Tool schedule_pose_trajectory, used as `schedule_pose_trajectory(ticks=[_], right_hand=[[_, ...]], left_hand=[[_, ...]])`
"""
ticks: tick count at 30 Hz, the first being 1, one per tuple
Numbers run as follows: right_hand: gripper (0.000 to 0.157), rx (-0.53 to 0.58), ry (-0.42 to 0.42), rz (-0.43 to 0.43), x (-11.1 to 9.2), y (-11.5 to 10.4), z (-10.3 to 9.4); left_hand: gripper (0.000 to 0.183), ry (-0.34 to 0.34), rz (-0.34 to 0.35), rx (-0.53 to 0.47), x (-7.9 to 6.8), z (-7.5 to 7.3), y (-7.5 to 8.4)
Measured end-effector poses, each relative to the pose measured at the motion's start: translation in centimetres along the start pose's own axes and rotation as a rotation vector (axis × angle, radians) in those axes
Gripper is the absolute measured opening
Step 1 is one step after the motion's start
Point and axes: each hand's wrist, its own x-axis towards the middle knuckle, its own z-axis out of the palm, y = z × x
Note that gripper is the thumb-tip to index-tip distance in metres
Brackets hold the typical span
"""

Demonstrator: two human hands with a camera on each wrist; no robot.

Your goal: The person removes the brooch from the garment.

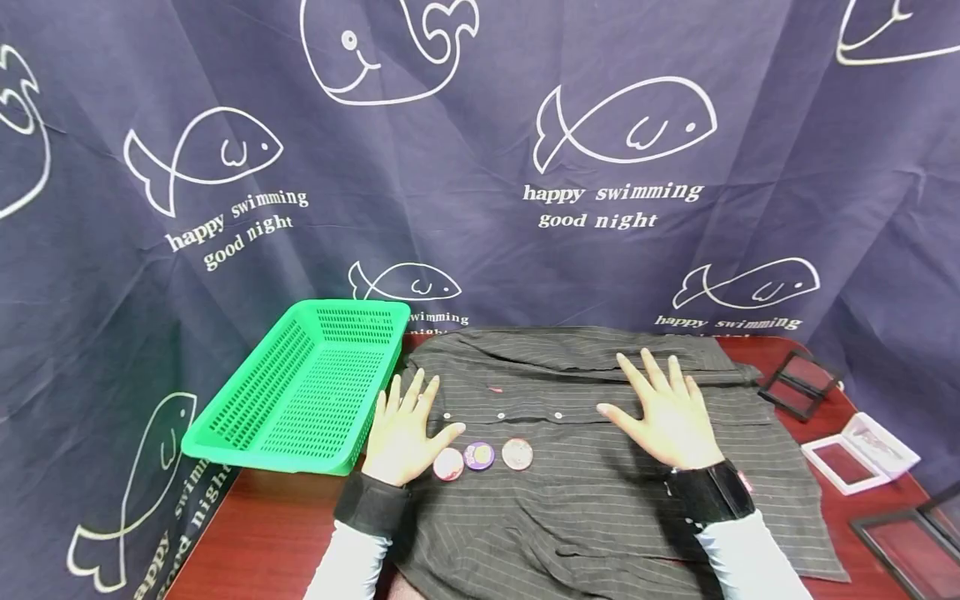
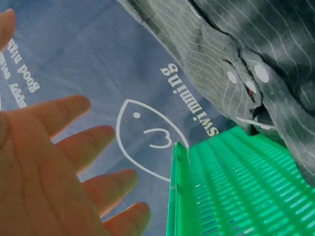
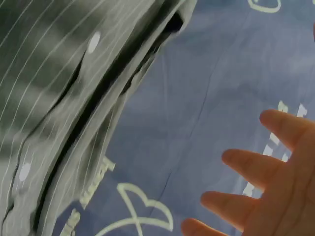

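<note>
Three round badges (image 1: 479,456) lie in a row on a rumpled, dark pinstriped shirt (image 1: 585,500).

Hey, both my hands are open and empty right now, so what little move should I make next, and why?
I'd probably move your left hand to the leftmost round badge and pinch it. That hand holds nothing, and of the three badges on the striped garment, this one lies closest to it.
</note>
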Motion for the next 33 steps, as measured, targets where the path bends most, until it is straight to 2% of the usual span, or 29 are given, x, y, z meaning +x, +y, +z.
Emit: schedule_pose_trajectory(ticks=[6, 9, 16, 21, 24, 33], right_hand=[[0.080, 0.057, 0.025, -0.088, 0.7, -2.0, 0.6], [0.076, 0.120, 0.036, -0.128, 1.0, -3.1, 0.7], [0.067, 0.241, -0.008, -0.193, 1.6, -5.6, 1.6], [0.064, 0.320, -0.049, -0.202, 1.8, -7.2, 2.5], [0.063, 0.370, -0.082, -0.193, 2.0, -8.1, 3.2], [0.061, 0.435, -0.165, -0.182, 2.9, -10.0, 5.0]], left_hand=[[0.082, -0.036, -0.002, -0.008, 0.1, 0.0, -0.3], [0.083, -0.051, -0.007, -0.022, 0.1, 0.1, -0.5], [0.078, -0.054, 0.016, -0.105, 0.1, 0.1, -0.7], [0.077, -0.121, -0.028, -0.142, -0.1, 0.5, -1.0], [0.076, -0.138, -0.035, -0.144, -0.2, 0.9, -1.2], [0.059, -0.091, 0.009, -0.143, -0.3, 1.1, -1.0]])
